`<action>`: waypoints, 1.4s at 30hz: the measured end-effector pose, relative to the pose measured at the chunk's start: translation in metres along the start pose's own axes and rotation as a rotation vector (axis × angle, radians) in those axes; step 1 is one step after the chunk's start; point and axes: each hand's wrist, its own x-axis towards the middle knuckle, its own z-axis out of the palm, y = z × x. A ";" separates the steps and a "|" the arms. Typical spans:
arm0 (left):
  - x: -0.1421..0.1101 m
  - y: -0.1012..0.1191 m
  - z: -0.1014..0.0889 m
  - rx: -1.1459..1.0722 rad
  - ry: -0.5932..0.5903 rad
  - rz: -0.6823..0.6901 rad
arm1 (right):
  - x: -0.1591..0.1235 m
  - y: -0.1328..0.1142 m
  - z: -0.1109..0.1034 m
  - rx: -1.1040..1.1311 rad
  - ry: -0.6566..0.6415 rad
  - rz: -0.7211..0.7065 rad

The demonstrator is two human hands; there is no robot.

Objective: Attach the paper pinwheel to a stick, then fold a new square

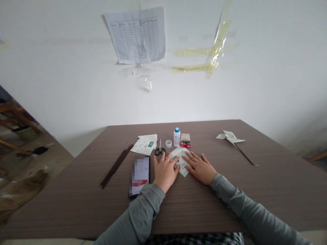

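Note:
A printed sheet of paper [183, 163] lies flat on the table, turned so one corner points toward me. My left hand [166, 172] rests on its left side with the fingers spread. On the right side of the sheet lies my right hand [200, 166], fingers stretched out and flat. Both hands cover parts of the paper. Just beyond the left fingertips are black-handled scissors [160, 149]. Behind the sheet stand a white bottle with a blue cap [177, 137], a small clear cup [168, 143] and a red open box [185, 141] of small pieces.
Left of my hands are a phone [141, 173], dark thin sticks [116, 166] and a stack of printed papers [144, 144]. A paper pinwheel [230, 137] on a stick lies at the right. The brown table [255, 200] meets a white wall [84, 78] with a taped sheet.

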 end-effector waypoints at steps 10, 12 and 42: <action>-0.001 -0.009 -0.008 0.018 -0.018 -0.052 | -0.001 0.003 -0.013 -0.034 -0.108 0.101; -0.001 -0.010 -0.010 0.027 -0.044 -0.083 | -0.003 0.005 -0.016 -0.033 -0.113 0.136; 0.000 -0.019 0.002 0.069 0.035 -0.065 | 0.004 0.059 -0.018 0.113 0.039 0.103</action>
